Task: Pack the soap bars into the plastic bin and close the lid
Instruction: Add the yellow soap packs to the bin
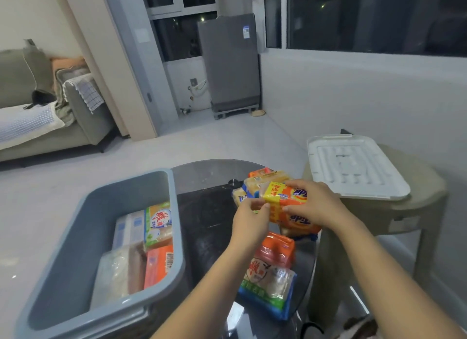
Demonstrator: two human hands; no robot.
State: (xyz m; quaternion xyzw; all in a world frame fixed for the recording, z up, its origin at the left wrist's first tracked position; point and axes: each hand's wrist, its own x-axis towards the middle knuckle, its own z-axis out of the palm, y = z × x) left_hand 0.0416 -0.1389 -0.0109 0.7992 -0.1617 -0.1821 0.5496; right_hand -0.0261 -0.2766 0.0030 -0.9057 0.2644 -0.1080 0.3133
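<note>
Both hands [285, 207] grip soap pack [283, 196] nr bin [174, 212].

Grey sofa [38, 126] far left; washing machine [231, 60] by window.

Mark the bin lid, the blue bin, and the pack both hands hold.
lid [353, 167]: head view, middle of its ribbed top.
blue bin [126, 184]: head view, far inner wall.
Tide soap pack [283, 194]: head view, yellow-orange wrapper face.
</note>
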